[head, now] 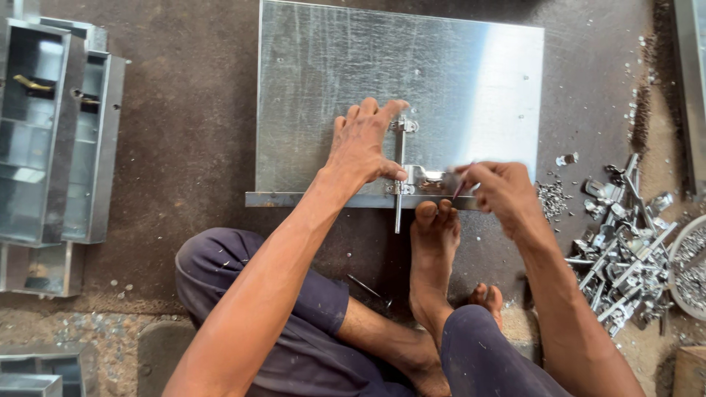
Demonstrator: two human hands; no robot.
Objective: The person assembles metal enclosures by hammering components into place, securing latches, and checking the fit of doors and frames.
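A person sits on the floor with a flat metal sheet lying in front of them. The sheet is shiny and grey, and its near edge is folded up.

The left hand lies flat on the sheet with its fingers spread. It presses down beside a thin rod that runs up and down the sheet and sticks out past the near edge. The thumb touches the rod near a small clip. This hand grips nothing; it is open and pushing.

The right hand is at the near edge of the sheet, just right of a small latch. Its fingers are pinched shut on a thin, dark tool, maybe a pencil or a punch; it is too small to tell. The tip points at the latch.

One bare foot rests against the near edge of the sheet, below the latch.

A heap of metal parts lies on the floor to the right, with a bowl of small bits next to it. Metal boxes stand on the left, well apart from the hands.
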